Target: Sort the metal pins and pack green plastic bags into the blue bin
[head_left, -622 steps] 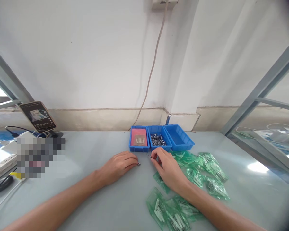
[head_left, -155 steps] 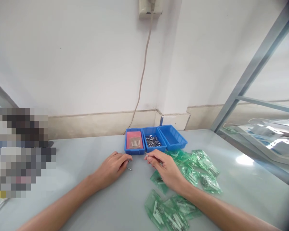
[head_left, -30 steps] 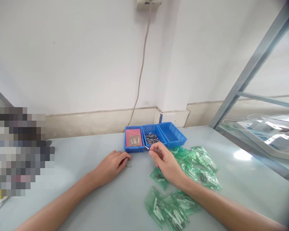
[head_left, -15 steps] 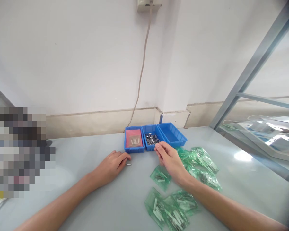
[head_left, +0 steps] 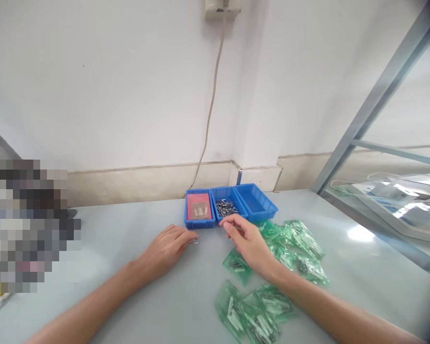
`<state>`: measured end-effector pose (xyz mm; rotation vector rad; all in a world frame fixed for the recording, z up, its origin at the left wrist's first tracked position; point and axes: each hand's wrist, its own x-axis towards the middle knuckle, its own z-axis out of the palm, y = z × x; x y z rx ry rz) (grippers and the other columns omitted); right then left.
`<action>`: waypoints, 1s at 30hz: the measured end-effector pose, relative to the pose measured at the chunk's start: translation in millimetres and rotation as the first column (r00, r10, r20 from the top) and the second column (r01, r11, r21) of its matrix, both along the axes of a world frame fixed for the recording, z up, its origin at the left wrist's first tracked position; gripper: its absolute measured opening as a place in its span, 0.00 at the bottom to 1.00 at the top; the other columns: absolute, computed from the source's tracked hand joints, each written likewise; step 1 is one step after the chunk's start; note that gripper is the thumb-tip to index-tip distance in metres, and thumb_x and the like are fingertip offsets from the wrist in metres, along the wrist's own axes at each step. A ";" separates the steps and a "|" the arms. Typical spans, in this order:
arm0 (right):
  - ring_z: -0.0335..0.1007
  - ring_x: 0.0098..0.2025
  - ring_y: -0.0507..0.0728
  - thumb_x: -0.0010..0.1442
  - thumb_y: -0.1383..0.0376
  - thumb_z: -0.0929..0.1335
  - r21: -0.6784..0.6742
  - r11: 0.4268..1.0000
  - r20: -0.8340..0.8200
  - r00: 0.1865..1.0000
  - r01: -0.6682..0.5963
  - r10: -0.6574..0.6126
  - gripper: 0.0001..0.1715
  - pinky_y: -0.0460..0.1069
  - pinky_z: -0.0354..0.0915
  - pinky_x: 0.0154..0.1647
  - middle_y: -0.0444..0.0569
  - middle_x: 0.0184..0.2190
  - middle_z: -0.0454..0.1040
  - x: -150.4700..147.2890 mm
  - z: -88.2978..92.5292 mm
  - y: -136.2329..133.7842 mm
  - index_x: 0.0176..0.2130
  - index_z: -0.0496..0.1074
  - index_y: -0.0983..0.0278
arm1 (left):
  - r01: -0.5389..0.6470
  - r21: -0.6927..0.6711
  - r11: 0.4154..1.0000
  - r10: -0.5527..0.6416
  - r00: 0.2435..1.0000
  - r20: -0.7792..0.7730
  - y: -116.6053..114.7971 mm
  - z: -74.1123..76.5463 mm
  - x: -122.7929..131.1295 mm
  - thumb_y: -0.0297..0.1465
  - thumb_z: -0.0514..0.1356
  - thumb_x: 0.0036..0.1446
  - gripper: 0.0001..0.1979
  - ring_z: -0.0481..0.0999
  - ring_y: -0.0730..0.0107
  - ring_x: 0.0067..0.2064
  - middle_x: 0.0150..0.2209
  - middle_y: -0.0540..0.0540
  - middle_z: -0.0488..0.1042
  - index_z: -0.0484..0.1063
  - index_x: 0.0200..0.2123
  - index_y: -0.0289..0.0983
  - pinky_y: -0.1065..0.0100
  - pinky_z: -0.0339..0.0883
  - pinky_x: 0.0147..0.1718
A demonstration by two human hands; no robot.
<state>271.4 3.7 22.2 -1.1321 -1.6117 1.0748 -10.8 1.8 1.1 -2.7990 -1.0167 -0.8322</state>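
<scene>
My left hand (head_left: 172,246) rests on the table with its fingers curled and pressed together. Small metal pins (head_left: 195,242) poke out by its fingertips, just in front of the blue bins. My right hand (head_left: 249,241) hovers at the near edge of the middle blue bin (head_left: 218,220), thumb and fingers closed in a pinch. Whatever may be between those fingertips is too small to make out. Loose metal pins (head_left: 226,207) lie in that middle bin. Under and beside the right wrist are green plastic bags (head_left: 238,265) with metal and white pieces inside.
The left blue bin (head_left: 199,224) holds a pink sheet (head_left: 197,198) and a small clear packet. An empty-looking blue bin (head_left: 258,200) stands at right. More green bags (head_left: 304,239) lie rightward. A metal frame (head_left: 372,95) rises at right; a blurred-out person (head_left: 32,224) is at left.
My right hand has moved left and slightly down, away from over the middle bin. My left fingers have shifted a little right, and a second pin now shows by them.
</scene>
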 end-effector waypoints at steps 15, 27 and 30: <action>0.72 0.37 0.56 0.73 0.64 0.70 0.239 0.907 0.394 0.888 -0.348 0.237 0.07 0.49 0.67 0.39 0.46 0.39 0.75 -2.8 -1.1 -13.5 0.45 0.81 0.57 | 0.088 0.000 0.996 -0.087 0.986 0.145 -15.3 6.2 12.1 0.26 0.53 0.77 0.11 0.76 0.68 0.39 0.42 0.49 0.81 0.69 0.57 0.42 0.66 0.69 0.43; 0.69 0.35 0.55 0.72 0.65 0.69 0.248 0.906 0.377 0.896 -0.343 0.237 0.07 0.50 0.64 0.37 0.45 0.38 0.73 -5.0 1.4 -18.9 0.41 0.78 0.57 | 0.086 -0.026 0.996 -0.081 0.983 0.165 -19.5 6.1 18.0 0.25 0.53 0.77 0.13 0.78 0.69 0.38 0.43 0.49 0.81 0.68 0.59 0.43 0.64 0.69 0.46; 0.63 0.30 0.53 0.70 0.68 0.68 0.272 0.932 0.310 0.939 -0.240 0.151 0.08 0.49 0.61 0.33 0.45 0.40 0.70 -4.1 4.1 -19.0 0.38 0.74 0.59 | 0.042 -0.001 0.999 -0.041 0.980 0.193 -17.2 5.5 16.0 0.26 0.53 0.77 0.14 0.79 0.69 0.39 0.45 0.48 0.82 0.66 0.61 0.43 0.64 0.71 0.46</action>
